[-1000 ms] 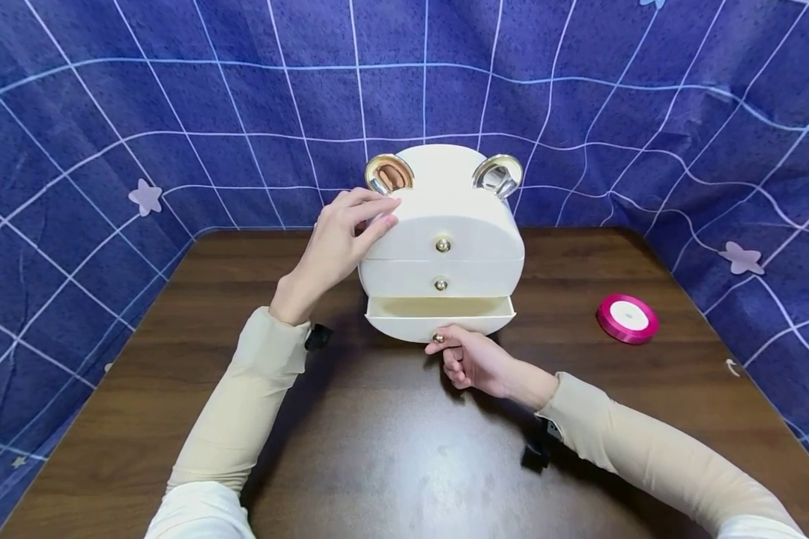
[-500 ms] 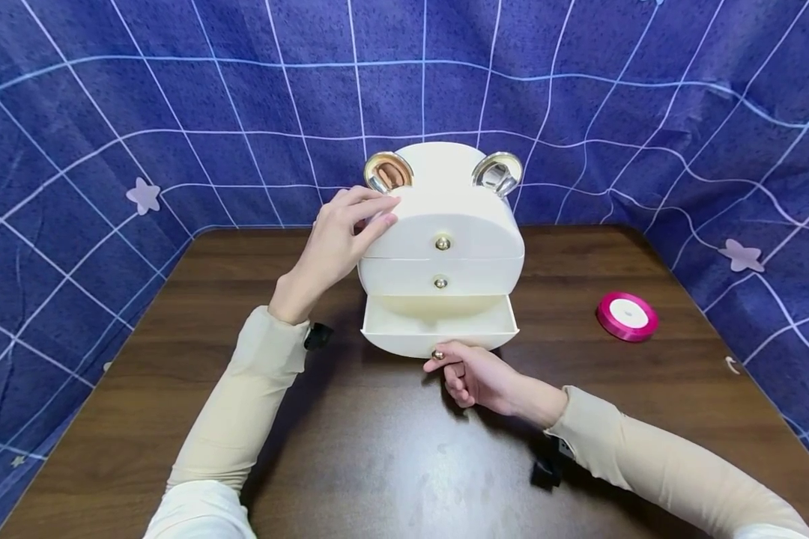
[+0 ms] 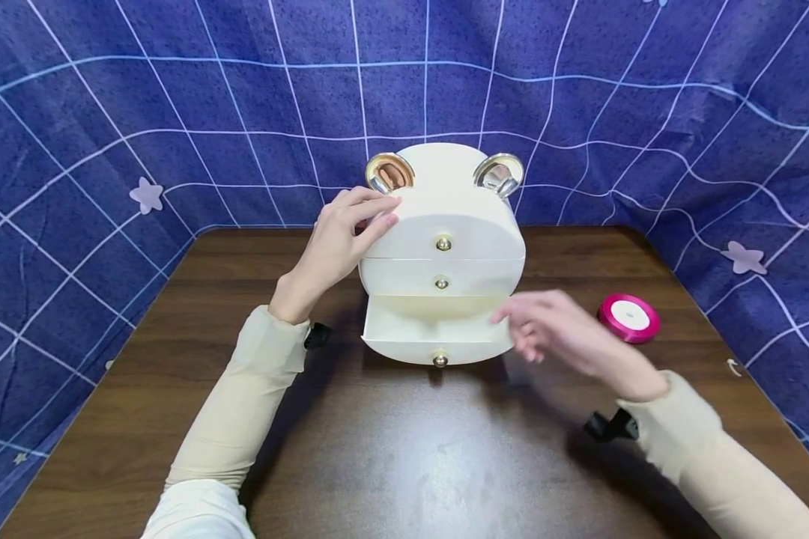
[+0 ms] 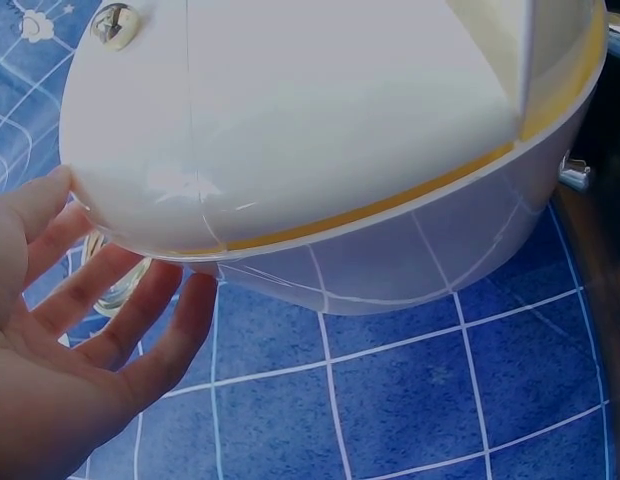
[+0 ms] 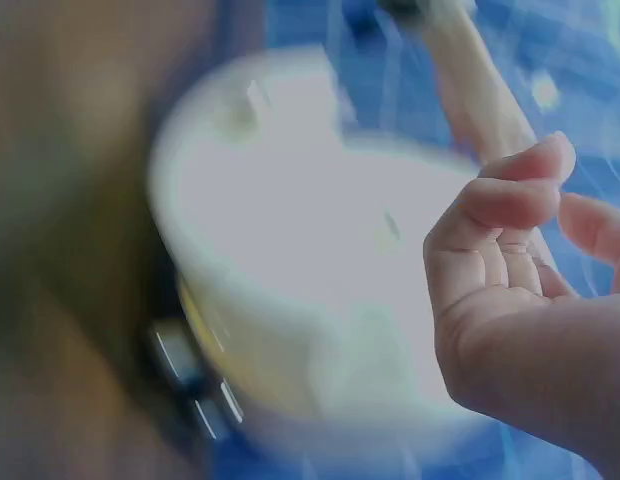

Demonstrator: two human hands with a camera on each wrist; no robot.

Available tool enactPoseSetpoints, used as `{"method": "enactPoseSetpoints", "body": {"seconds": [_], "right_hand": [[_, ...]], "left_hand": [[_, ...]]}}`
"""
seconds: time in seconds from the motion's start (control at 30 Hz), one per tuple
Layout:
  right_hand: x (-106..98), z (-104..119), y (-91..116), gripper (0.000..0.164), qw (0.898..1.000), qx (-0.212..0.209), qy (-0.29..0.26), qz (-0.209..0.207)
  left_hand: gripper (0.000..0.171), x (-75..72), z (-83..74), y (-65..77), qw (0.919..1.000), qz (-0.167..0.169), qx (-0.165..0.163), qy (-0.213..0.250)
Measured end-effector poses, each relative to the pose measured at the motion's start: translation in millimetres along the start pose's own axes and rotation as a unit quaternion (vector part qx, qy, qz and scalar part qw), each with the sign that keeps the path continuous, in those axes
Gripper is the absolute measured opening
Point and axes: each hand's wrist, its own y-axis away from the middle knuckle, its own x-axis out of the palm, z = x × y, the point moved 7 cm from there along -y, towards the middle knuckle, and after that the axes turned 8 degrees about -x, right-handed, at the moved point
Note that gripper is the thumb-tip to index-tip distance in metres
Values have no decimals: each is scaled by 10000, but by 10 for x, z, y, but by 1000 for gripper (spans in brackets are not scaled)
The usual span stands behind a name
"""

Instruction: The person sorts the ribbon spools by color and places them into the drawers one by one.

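A white drawer box with gold knobs stands upright near the far edge of the table. Its bottom drawer is pulled out, and the inside that shows holds nothing; the two drawers above are closed. My left hand rests on the box's upper left edge, thumb on the front, fingers along the side in the left wrist view. My right hand, blurred, hangs to the right of the pulled-out drawer. Nothing is in its loosely curled fingers.
A roll of magenta ribbon lies on the brown wooden table, right of my right hand. Two shiny ear-shaped parts, gold and silver, stick up from the box. A blue gridded cloth hangs behind the table.
The bottom drawer has come further out towards me. My right hand has let go of its knob and moved up and to the right. The left hand has stayed put.
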Motion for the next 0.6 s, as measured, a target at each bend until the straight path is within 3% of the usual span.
{"method": "enactPoseSetpoints", "body": {"seconds": [0.07, 0.1, 0.13, 0.17, 0.23, 0.3, 0.33, 0.37, 0.47, 0.6], "right_hand": [[-358, 163, 47, 30, 9937, -465, 675, -760], [-541, 221, 78, 28, 9833, -663, 1199, -1195], [-716, 263, 111, 27, 9649, -837, 1891, -1620], [-873, 288, 145, 27, 9382, -960, 2680, -1966], [-1153, 244, 229, 30, 8692, -725, 4208, -2494], [-1400, 79, 296, 41, 8106, -54, 5255, -2585], [-1499, -29, 327, 50, 7905, 347, 5590, -2477], [-1585, -155, 358, 59, 7821, 753, 5748, -2285], [-1762, -498, 473, 77, 7710, 1890, 5807, -1805], [-1850, -695, 586, 74, 7702, 2347, 5695, -1657]], "left_hand": [[28, 2, 0, 2, 10000, 4, -11, -13], [28, 2, -1, 3, 10000, 6, -13, -17], [28, 0, 1, 3, 10000, 0, -18, -19], [28, -4, 0, 3, 10000, -11, -23, -9], [28, -10, 1, 3, 10000, -26, -29, -12], [27, -13, 0, 1, 10000, -42, -16, 25], [27, -12, 1, -1, 10000, -45, -15, 40], [27, -11, 0, -1, 10000, -41, -17, 38], [27, -6, 1, 0, 10000, -15, -21, 29], [28, -2, 2, 5, 10000, 29, -51, -19]]}}
